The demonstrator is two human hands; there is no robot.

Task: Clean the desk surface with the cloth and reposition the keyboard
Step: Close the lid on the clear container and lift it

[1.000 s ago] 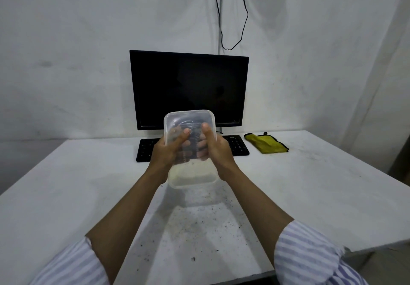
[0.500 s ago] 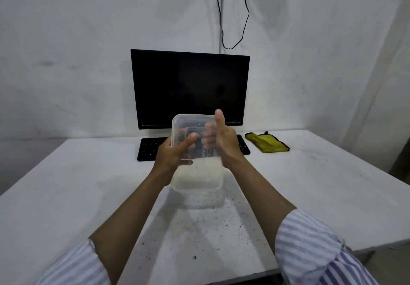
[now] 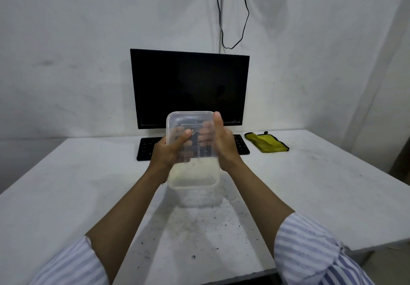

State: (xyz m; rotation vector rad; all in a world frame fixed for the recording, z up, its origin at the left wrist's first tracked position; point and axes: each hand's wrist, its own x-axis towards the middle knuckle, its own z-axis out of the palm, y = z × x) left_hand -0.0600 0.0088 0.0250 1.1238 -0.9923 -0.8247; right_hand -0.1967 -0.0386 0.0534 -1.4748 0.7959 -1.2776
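Two hands clasp a clear plastic container (image 3: 193,175), left hand (image 3: 169,152) and right hand (image 3: 224,148) tilting it above the desk (image 3: 310,185), seemingly to shake crumbs out. The keyboard (image 3: 146,149) sits just beyond them. The yellow cloth (image 3: 267,144) lies untouched, beyond and right of the right hand.

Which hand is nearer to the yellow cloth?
Right. The right hand grips the clear container on the side facing the yellow cloth; the left hand grips the opposite side.

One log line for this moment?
left hand, right hand: hold tub over desk | cloth: lying right of keyboard | desk: speckled
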